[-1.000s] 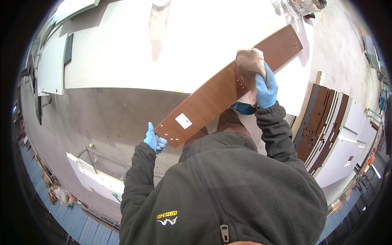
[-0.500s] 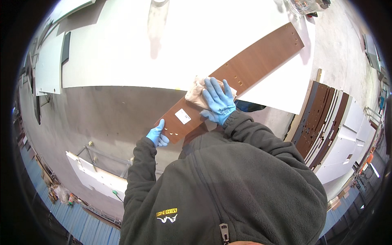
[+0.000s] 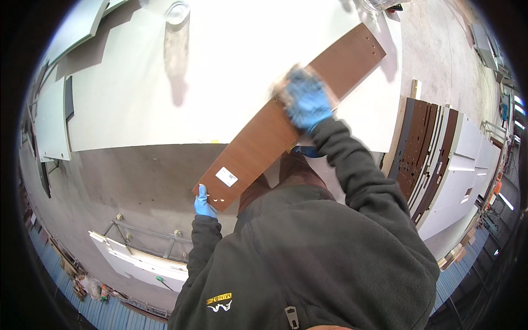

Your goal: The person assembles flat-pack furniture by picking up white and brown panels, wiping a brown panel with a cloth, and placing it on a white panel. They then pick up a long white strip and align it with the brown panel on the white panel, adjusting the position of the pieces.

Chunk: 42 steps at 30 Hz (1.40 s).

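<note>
A long brown board [image 3: 258, 137] with drilled holes at both ends lies aslant, its far part over the white work surface and its near end sticking out past the edge. My left hand [image 3: 204, 203], in a blue glove, grips the near corner, thumb on top. Beside it on the board is a white label [image 3: 226, 176]. My right hand [image 3: 309, 103], also gloved in blue and blurred by motion, presses a pale cloth [image 3: 281, 91] onto the board past its middle. Most of the cloth is hidden under the glove.
The white work surface [image 3: 126, 93] bears a clear round vessel [image 3: 177, 14] at the far side and a clear container [image 3: 377, 4] at the far right. Brown and white panels [image 3: 426, 159] stand stacked to the right. A rack with white panels [image 3: 137, 261] stands low on the left.
My right hand and the cloth have moved up along the board toward its far end. The board's near end and my left hand appear slightly lower and further left.
</note>
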Available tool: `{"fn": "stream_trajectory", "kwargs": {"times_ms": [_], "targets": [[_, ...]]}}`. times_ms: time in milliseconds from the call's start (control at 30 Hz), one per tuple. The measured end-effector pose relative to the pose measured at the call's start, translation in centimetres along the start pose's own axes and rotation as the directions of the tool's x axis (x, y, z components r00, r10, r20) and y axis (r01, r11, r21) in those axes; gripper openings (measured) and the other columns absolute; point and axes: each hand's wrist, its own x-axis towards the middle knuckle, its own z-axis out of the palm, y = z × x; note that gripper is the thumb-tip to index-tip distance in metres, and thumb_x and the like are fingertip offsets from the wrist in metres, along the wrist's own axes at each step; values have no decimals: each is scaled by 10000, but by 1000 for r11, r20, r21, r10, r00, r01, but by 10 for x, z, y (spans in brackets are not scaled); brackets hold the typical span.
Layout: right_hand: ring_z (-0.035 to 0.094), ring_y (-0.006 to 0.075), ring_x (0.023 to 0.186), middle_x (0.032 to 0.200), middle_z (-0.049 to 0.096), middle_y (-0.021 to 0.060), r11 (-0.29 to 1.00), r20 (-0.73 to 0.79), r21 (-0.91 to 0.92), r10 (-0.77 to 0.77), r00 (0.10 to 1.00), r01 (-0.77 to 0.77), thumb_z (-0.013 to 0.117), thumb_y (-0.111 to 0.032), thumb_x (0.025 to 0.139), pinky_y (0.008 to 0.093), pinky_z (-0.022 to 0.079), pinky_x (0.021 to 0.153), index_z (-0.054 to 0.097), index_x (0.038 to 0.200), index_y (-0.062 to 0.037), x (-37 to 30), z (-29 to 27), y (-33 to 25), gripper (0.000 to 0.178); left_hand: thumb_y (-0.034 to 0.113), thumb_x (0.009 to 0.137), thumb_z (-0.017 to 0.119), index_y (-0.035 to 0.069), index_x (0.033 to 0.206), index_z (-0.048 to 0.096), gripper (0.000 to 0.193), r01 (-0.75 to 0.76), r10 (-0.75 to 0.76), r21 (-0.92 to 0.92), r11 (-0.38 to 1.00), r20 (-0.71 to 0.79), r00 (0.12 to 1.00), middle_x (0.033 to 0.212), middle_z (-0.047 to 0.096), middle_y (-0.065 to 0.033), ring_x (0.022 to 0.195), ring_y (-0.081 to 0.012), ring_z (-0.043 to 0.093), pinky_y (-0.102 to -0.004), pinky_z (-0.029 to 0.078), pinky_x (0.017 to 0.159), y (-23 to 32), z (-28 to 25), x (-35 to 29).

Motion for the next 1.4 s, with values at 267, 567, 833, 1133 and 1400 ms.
{"fn": "stream_trajectory", "kwargs": {"times_ms": [267, 567, 833, 1133, 1400], "targets": [[449, 339, 1465, 1556, 520, 175, 802, -327, -278, 439, 837, -529, 471, -425, 1032, 484, 303, 1227, 523, 1506, -82, 53, -8, 253, 588, 436, 1023, 677, 53, 1487, 492, 630, 13, -16, -48, 999, -55, 998, 1441, 604, -149, 1273, -325, 630, -507, 560, 1047, -7, 6, -1], [406, 309, 1499, 1535, 546, 131, 994, 26, -85, 76, 997, -74, 526, -375, 979, 435, 256, 1284, 618, 1390, -112, 0, -10, 164, 497, 572, 1004, 635, 76, 1576, 419, 788, 83, -83, -29, 996, 1, 997, 1571, 503, -138, 1379, -362, 539, -576, 463, 1144, -2, 7, 2], [471, 383, 1427, 1495, 556, 221, 828, -378, -104, 480, 792, -552, 570, -357, 939, 528, 303, 1221, 589, 1415, -40, 3, 15, 261, 572, 563, 993, 659, 91, 1581, 418, 791, 68, -66, -99, 993, 26, 997, 1573, 501, -136, 1383, -371, 529, -582, 466, 1137, -8, 2, 2], [554, 286, 1367, 1456, 604, 128, 976, -81, 213, -17, 997, 34, 424, -286, 1056, 436, 382, 1215, 537, 1461, -76, -39, 13, 46, 471, 420, 1036, 661, 64, 1520, 472, 629, 43, -43, -22, 999, -31, 999, 1495, 567, -148, 1319, -346, 596, -545, 528, 1084, -1, -12, 12], [480, 410, 1410, 1534, 509, 240, 841, -333, -307, 343, 878, -445, 495, -365, 1032, 516, 326, 1211, 549, 1441, -7, 55, 17, 221, 546, 477, 1037, 638, 71, 1515, 481, 647, 71, -71, -9, 997, -18, 997, 1505, 566, -136, 1335, -344, 584, -555, 500, 1121, 5, 11, 0]]}}
